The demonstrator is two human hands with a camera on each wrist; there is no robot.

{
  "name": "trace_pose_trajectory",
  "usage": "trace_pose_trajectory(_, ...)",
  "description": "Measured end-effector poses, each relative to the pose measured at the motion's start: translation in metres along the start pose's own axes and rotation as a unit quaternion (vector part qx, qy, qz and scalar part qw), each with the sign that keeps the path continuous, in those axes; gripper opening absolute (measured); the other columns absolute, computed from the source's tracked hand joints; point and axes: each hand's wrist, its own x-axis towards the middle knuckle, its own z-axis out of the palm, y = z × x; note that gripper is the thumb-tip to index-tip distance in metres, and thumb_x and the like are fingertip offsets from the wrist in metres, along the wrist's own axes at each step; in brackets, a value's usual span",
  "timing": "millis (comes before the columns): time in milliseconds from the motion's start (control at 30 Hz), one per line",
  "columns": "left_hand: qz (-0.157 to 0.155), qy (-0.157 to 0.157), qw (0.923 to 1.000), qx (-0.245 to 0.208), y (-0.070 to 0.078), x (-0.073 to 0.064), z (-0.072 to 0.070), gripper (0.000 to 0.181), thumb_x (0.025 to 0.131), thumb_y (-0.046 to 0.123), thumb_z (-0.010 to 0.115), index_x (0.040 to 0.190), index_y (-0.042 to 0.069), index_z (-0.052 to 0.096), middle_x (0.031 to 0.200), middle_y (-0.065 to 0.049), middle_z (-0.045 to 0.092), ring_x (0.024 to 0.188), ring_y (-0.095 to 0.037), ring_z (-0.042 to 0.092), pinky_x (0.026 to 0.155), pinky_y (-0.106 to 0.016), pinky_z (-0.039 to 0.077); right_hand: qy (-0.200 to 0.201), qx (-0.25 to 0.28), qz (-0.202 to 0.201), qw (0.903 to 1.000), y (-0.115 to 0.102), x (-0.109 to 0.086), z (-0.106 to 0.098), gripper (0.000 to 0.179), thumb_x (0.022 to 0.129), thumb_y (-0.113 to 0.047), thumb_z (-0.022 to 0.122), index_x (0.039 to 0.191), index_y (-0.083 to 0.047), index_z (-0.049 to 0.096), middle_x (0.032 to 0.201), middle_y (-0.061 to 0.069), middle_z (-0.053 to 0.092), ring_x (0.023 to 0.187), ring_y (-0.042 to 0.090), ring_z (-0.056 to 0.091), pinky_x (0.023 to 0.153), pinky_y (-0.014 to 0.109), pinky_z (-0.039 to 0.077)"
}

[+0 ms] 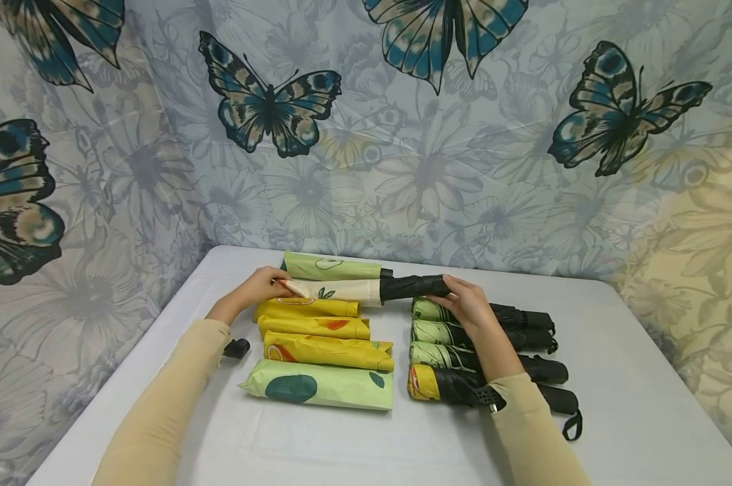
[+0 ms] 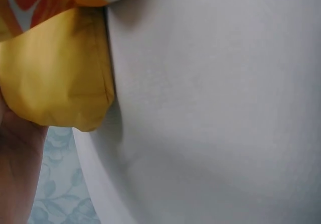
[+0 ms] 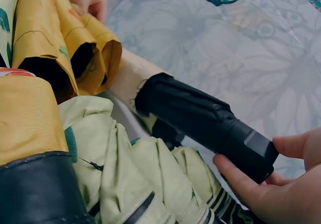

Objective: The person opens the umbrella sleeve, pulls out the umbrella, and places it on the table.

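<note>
A folding umbrella (image 1: pixel 411 287), black in the part that shows, lies partly inside a cream fabric sleeve (image 1: pixel 341 290) with a green leaf print. My left hand (image 1: pixel 261 286) pinches the sleeve's far left end. At the other end, my right hand (image 1: pixel 469 304) grips the black handle (image 3: pixel 251 148) between thumb and fingers. Just behind lies a light green sleeve (image 1: pixel 341 268) with a dark end poking out on its right. In front are several yellow sleeves (image 1: pixel 323 349) with orange prints; one yellow sleeve (image 2: pixel 55 78) fills the left wrist view's upper left.
Nearest on the white table (image 1: pixel 317 449) is a light green sleeve (image 1: pixel 347 388) with dark green patches. Under my right forearm lie several folded umbrellas (image 1: pixel 432 331), light green and black, plus a yellow and black one (image 1: pixel 425 383) with a wrist loop. Patterned fabric (image 1: pixel 366 169) hangs behind.
</note>
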Motion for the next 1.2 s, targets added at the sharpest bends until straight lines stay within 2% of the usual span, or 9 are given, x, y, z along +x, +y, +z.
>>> trace_pose_trajectory(200,-0.008,0.008,0.9999,-0.011,-0.002,-0.001,0.001,0.013,0.088,0.008,0.07,0.099,0.001,0.07,0.091,-0.013,0.067,0.071,-0.017,0.049,0.063,-0.027,0.044,0.001,-0.011,-0.003,0.9999,-0.005,-0.005,-0.007,0.061,0.105,-0.018,0.041,0.155,0.001,0.012,0.162,0.019,0.013,0.148,0.035,0.026,0.111,0.035,0.044)
trace_pose_trajectory(367,0.003,0.01,0.9998,-0.019,-0.006,-0.003,0.0,0.018,0.089,0.008,0.07,0.105,0.0,0.07,0.102,-0.017,0.069,0.086,-0.021,0.061,0.075,-0.034,0.055,0.004,-0.007,-0.008,0.9999,-0.01,-0.008,-0.012,0.062,0.105,-0.017,0.041,0.155,0.001,0.01,0.163,0.017,0.007,0.149,0.035,0.021,0.113,0.037,0.042)
trace_pose_trajectory(500,0.005,0.014,0.9996,-0.024,-0.008,-0.004,0.0,0.018,0.089,0.006,0.068,0.107,0.0,0.07,0.104,-0.017,0.069,0.096,-0.026,0.065,0.083,-0.039,0.058,0.009,-0.01,-0.012,0.9998,-0.013,-0.01,-0.014,0.061,0.105,-0.018,0.041,0.155,0.001,0.012,0.162,0.018,0.01,0.148,0.034,0.025,0.113,0.036,0.042)
trace_pose_trajectory(700,0.002,0.024,0.9996,-0.015,-0.014,-0.007,-0.001,0.012,0.09,0.002,0.065,0.1,0.0,0.07,0.1,-0.017,0.07,0.093,-0.026,0.065,0.081,-0.039,0.057,0.023,-0.022,-0.022,0.9993,-0.016,-0.013,-0.023,0.061,0.104,-0.023,0.046,0.154,0.001,0.02,0.151,0.013,0.027,0.121,0.021,0.05,0.111,0.035,0.044)
trace_pose_trajectory(800,0.0,0.029,0.9995,-0.013,-0.015,-0.009,-0.003,0.013,0.09,0.003,0.066,0.101,0.0,0.07,0.101,-0.018,0.07,0.094,-0.027,0.064,0.083,-0.041,0.057,0.032,-0.018,-0.024,0.999,-0.022,-0.016,-0.028,0.063,0.103,-0.023,0.047,0.154,0.001,0.019,0.143,0.007,0.033,0.111,0.013,0.053,0.114,0.038,0.041)
trace_pose_trajectory(900,0.001,0.028,0.9995,-0.013,-0.015,-0.011,-0.004,0.014,0.09,0.003,0.066,0.103,-0.001,0.07,0.102,-0.018,0.069,0.096,-0.028,0.064,0.084,-0.042,0.057,0.039,-0.01,-0.026,0.9988,-0.028,-0.018,-0.033,0.064,0.103,-0.023,0.048,0.153,0.002,0.019,0.148,0.01,0.028,0.107,0.012,0.053,0.114,0.038,0.041)
trace_pose_trajectory(1000,-0.004,0.025,0.9996,-0.015,-0.014,-0.012,-0.005,0.015,0.09,0.004,0.066,0.104,0.0,0.07,0.102,-0.017,0.069,0.097,-0.028,0.064,0.084,-0.042,0.057,0.044,-0.003,-0.032,0.9985,-0.033,-0.021,-0.039,0.057,0.102,-0.024,0.049,0.15,0.0,0.028,0.159,0.015,0.014,0.105,0.011,0.053,0.109,0.034,0.046)
trace_pose_trajectory(1100,-0.004,0.02,0.9997,-0.017,-0.014,-0.012,-0.005,0.014,0.09,0.006,0.068,0.103,0.001,0.07,0.101,-0.015,0.069,0.097,-0.027,0.065,0.084,-0.042,0.057,0.047,0.017,-0.04,0.998,-0.036,-0.024,-0.046,0.037,0.1,-0.023,0.052,0.132,-0.007,0.045,0.162,0.014,0.005,0.103,0.011,0.053,0.102,0.031,0.051)
trace_pose_trajectory(1200,0.0,0.018,0.9997,-0.015,-0.014,-0.013,-0.006,0.014,0.09,0.009,0.069,0.101,0.002,0.07,0.098,-0.014,0.069,0.096,-0.026,0.065,0.083,-0.041,0.057,0.051,0.049,-0.046,0.9964,-0.039,-0.026,-0.054,0.026,0.098,-0.02,0.056,0.123,-0.012,0.053,0.156,0.01,0.019,0.1,0.011,0.055,0.097,0.03,0.055)
